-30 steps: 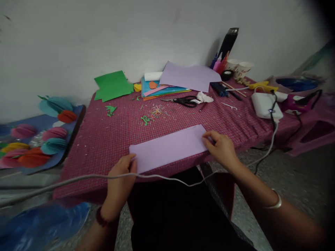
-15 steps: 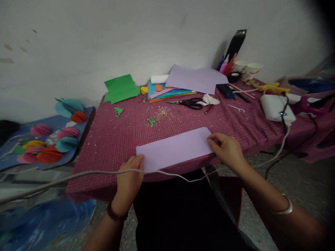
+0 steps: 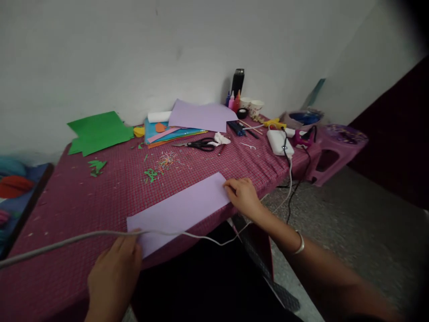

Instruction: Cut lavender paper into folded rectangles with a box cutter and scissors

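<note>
In the head view, two paper cups (image 3: 256, 107) stand at the back of the table (image 3: 110, 188), and I can't see what is in them. Next to them are small bottles (image 3: 236, 103) and a tall black flask (image 3: 237, 82). Off to the right, a pinkish basket (image 3: 291, 121) has something blue (image 3: 305, 118) inside. The purple strip (image 3: 182, 212) of paper lies flat along the front edge of the table, between the two hands. It is long and thin, and its long way goes on a slant, from the near left up to the far right. The right hand (image 3: 244, 197) pinches the right end with thumb and fingers. The left hand (image 3: 115, 270) has bent fingers on the left end, but I can't tell if it pinches or just presses. A white cord (image 3: 214, 241) crosses in front of the strip. Half a second ago the strip looked less slanted. Now the view has turned to the right, so more of the pink stool (image 3: 330, 156) shows and fewer of the paper shapes (image 3: 15, 185) on the left do. Both hands are still at the same ends.
</note>
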A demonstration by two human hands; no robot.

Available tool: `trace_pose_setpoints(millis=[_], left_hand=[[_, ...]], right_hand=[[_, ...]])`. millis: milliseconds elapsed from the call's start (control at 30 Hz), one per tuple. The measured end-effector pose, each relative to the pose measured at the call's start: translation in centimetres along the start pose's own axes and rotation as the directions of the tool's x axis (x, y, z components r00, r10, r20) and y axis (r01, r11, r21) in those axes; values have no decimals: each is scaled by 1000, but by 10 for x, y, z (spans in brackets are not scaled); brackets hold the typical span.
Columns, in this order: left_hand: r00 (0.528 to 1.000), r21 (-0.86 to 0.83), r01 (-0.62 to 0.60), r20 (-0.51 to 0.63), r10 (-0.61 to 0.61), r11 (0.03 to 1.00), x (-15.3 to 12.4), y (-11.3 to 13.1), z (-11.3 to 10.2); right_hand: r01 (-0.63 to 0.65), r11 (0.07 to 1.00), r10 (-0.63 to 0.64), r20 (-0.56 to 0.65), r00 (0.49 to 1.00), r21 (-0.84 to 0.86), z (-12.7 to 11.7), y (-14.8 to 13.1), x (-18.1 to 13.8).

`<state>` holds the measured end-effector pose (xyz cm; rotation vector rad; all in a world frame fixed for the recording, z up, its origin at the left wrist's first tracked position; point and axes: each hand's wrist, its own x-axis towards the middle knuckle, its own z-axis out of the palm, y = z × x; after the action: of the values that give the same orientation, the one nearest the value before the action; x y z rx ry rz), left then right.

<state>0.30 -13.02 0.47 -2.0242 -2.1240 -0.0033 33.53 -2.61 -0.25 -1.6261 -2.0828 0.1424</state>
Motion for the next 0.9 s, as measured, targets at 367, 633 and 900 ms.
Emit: trace_pose_setpoints(millis=[367,633,900], left_hand=[[999,-143,-4,31,9,990,-4,-21,31],[990,-271,114,108,-87,956,1,-26,28],[998,-170,59,-16,-63,984,-3,2,0]], right_hand=[[-18,1000,18,2,1000,16,-1,-1,2],[-55,998,55,10,998,24,0,-1,7],[5,998,-4,-13,1000,70,4,7,5]])
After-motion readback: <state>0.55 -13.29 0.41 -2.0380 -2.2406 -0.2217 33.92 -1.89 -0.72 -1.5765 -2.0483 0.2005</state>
